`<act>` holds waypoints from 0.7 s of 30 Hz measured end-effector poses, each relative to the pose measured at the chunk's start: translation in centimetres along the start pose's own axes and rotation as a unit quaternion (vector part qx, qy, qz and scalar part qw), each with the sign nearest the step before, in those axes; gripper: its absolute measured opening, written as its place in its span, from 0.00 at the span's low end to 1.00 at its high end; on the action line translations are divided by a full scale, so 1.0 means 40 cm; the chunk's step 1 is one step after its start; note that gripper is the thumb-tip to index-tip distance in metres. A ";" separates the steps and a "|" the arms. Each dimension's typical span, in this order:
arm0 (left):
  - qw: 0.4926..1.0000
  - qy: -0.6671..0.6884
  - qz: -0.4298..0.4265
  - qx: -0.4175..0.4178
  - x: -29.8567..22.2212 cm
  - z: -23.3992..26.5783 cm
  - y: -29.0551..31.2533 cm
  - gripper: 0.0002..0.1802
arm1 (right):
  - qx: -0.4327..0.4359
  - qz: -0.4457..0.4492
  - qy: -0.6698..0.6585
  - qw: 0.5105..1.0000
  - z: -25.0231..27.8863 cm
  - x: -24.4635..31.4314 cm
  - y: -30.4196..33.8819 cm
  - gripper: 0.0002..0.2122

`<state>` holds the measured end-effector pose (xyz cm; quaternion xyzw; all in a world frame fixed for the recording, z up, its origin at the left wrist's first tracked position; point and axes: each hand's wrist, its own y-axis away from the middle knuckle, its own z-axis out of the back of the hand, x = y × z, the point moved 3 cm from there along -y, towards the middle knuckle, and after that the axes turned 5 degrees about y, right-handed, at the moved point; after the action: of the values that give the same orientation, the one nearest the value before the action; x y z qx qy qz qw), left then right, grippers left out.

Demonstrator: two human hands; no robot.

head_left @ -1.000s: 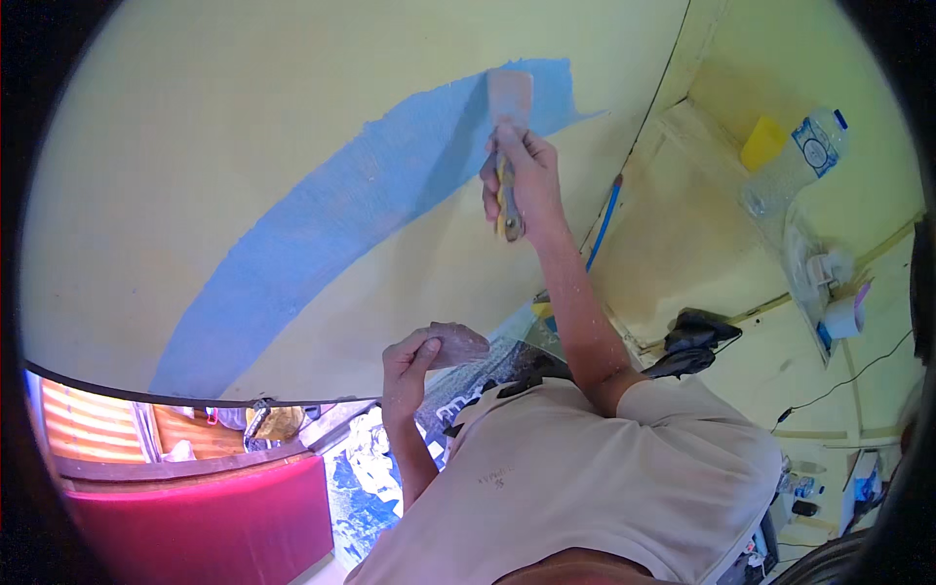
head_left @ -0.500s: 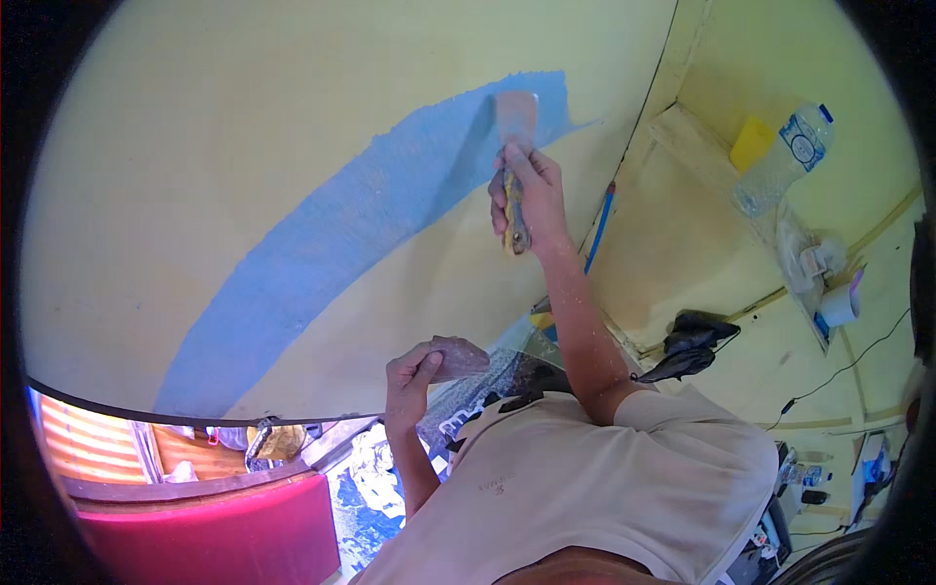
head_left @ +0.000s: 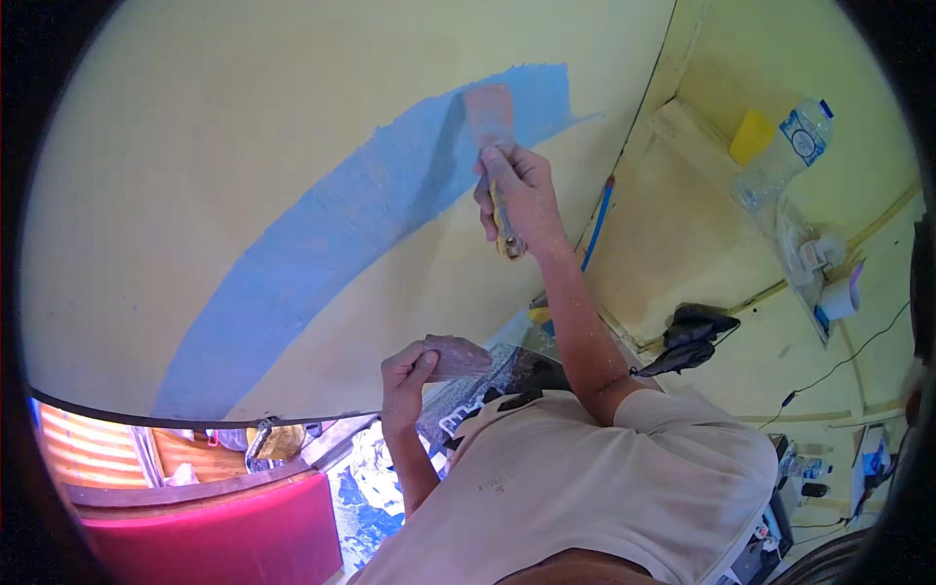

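Note:
A broad blue painted band curves across a cream panel, from the lower left up to the upper right. My right hand is wrapped round the handle of a putty knife. The knife's wide, dusty blade points up over the upper part of the band, a shadow falling to its left; whether its edge touches the paint I cannot tell. Lower down, in front of the panel's bottom, my left hand pinches a flat brownish-grey piece that looks like folded sandpaper.
At the right, a clear plastic bottle, a yellow object and a white cup stand on a ledge. A blue stick-like tool leans by the panel's right edge. Black bags hang nearby. A red-pink surface lies at lower left.
My right hand has shifted slightly left along the blue band, and the putty knife now tilts more to the left. My left hand has barely moved.

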<state>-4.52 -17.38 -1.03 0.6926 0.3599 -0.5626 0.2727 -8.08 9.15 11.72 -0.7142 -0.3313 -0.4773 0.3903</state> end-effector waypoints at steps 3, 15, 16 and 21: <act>1.000 -0.010 0.011 0.003 -0.019 -0.007 -0.004 0.12 | 0.052 0.003 0.022 0.998 -0.013 0.002 0.005 0.13; 0.999 -0.033 0.003 -0.017 -0.016 0.009 -0.006 0.10 | 0.027 -0.016 -0.022 0.999 0.023 -0.008 -0.021 0.13; 0.999 -0.033 0.004 -0.015 -0.015 0.010 -0.007 0.10 | 0.025 -0.016 -0.022 0.999 0.030 -0.007 -0.027 0.13; 0.999 -0.042 -0.006 -0.011 -0.012 0.018 -0.012 0.10 | 0.074 -0.045 -0.042 0.995 0.108 -0.006 -0.051 0.15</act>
<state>-5.38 -17.76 -0.72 0.6635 0.3584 -0.5885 0.2916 -8.06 13.86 10.96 -0.6873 -0.4131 -0.4384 0.4060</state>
